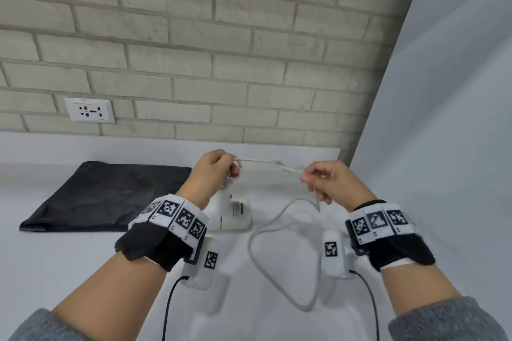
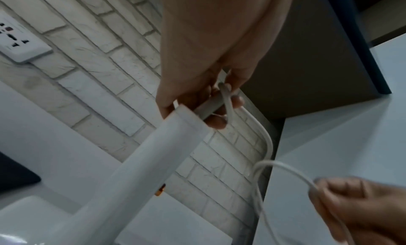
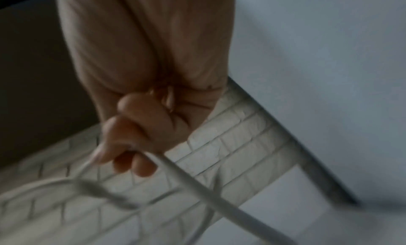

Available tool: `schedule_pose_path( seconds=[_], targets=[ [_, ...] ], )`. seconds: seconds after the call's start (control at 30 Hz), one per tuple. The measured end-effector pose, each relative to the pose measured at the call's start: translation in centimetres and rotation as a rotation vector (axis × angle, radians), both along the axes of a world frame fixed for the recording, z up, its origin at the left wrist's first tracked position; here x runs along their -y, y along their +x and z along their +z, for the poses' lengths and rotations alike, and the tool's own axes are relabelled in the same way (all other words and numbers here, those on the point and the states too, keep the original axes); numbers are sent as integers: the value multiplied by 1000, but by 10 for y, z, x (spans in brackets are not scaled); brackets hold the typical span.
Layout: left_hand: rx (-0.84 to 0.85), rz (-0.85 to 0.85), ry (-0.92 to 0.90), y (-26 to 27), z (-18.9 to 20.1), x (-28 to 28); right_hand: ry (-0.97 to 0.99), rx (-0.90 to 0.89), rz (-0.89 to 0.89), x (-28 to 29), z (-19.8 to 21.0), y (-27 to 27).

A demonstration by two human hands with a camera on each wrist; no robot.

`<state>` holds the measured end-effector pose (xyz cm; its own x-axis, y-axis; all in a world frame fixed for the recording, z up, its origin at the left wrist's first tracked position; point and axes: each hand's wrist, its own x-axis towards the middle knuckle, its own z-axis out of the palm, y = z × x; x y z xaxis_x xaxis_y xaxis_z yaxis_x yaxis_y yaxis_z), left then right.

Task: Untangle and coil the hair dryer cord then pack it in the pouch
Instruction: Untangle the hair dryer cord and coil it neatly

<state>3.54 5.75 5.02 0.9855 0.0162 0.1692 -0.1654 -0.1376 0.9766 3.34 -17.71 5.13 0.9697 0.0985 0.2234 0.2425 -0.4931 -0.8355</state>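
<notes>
A white hair dryer [image 1: 232,213] stands on the white counter with its handle [image 2: 158,155] pointing up. My left hand [image 1: 216,166] pinches the white cord [image 2: 227,102] where it leaves the handle's end. From there the cord [image 1: 260,160] runs taut to my right hand [image 1: 324,180], which grips it in curled fingers [image 3: 131,144]. Below the right hand, the cord hangs in a loose loop [image 1: 277,252] on the counter. The black pouch [image 1: 105,196] lies flat at the left.
A brick wall with a white socket plate [image 1: 89,113] rises behind the counter [image 1: 69,271]. A plain white panel [image 1: 443,119] closes off the right side, close to my right hand.
</notes>
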Motion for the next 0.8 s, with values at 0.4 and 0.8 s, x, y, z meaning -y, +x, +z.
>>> schedule_pose_path(
  seconds=[0.4,0.8],
  targets=[
    [-2,124,-150,8,-3,-18,174,-404,-378,30,-67,33],
    [17,94,-199,6,1,-7,572,838,-316,-21,51,37]
  ],
)
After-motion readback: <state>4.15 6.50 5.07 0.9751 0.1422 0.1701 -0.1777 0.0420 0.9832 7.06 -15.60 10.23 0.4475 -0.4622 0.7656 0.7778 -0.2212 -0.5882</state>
